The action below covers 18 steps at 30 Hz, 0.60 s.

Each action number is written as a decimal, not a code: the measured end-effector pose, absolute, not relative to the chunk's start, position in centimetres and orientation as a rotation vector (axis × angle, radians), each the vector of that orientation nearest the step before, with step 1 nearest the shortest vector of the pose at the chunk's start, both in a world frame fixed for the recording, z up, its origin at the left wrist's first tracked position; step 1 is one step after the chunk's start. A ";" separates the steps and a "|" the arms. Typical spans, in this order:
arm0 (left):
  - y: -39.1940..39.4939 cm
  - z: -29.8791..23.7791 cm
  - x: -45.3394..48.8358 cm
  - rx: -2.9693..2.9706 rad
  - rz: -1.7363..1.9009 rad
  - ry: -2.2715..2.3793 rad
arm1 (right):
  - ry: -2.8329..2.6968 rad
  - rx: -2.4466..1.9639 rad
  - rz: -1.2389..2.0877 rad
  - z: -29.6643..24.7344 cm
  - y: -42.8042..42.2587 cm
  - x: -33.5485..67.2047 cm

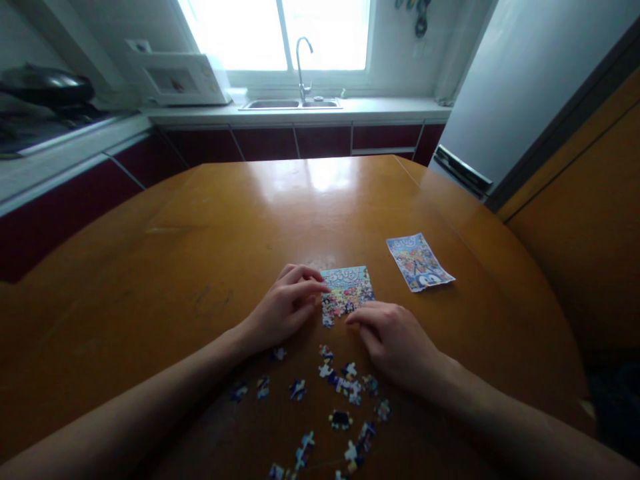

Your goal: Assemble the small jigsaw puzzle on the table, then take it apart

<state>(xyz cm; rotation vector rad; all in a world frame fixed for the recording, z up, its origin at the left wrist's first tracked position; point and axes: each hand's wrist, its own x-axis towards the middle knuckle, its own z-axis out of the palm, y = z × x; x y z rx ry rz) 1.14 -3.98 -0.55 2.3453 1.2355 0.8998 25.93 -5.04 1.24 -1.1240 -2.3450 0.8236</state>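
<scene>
A partly joined jigsaw puzzle (pixel 346 287) lies on the wooden table, its upper part whole and its lower edge ragged. At its left edge rests my left hand (pixel 293 300), fingers stretched out and the index fingertip touching the puzzle. My right hand (pixel 395 333) is at the lower right corner, its index finger reaching along the ragged edge and its other fingers curled under. Whatever may be between those fingers is hidden. Loose puzzle pieces (pixel 341 419) are scattered below and between my forearms, with one piece (pixel 279 353) close under my left wrist.
A printed picture sheet (pixel 420 262) with a penguin lies to the right of the puzzle. Beyond the rounded wooden table (pixel 225 213) are a counter with a sink (pixel 273 105), a faucet (pixel 300 67) and a microwave (pixel 183 79). A fridge (pixel 530 87) stands at right.
</scene>
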 end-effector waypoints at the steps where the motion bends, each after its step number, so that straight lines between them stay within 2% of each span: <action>1: -3.9 -0.6 1.1 2.340 0.901 1.262 | -2.279 -1.189 0.779 1.3 -4.7 26.1; 7: -4.0 -0.4 1.3 2.391 0.771 1.327 | -2.176 -1.358 0.484 0.9 -3.2 26.8; 12: -4.0 -0.8 1.2 2.466 0.665 1.258 | -2.254 -1.364 0.481 0.1 -3.7 26.5; 18: -3.9 -0.8 1.3 2.466 0.708 1.257 | -2.270 -1.373 0.500 -0.8 -3.9 26.1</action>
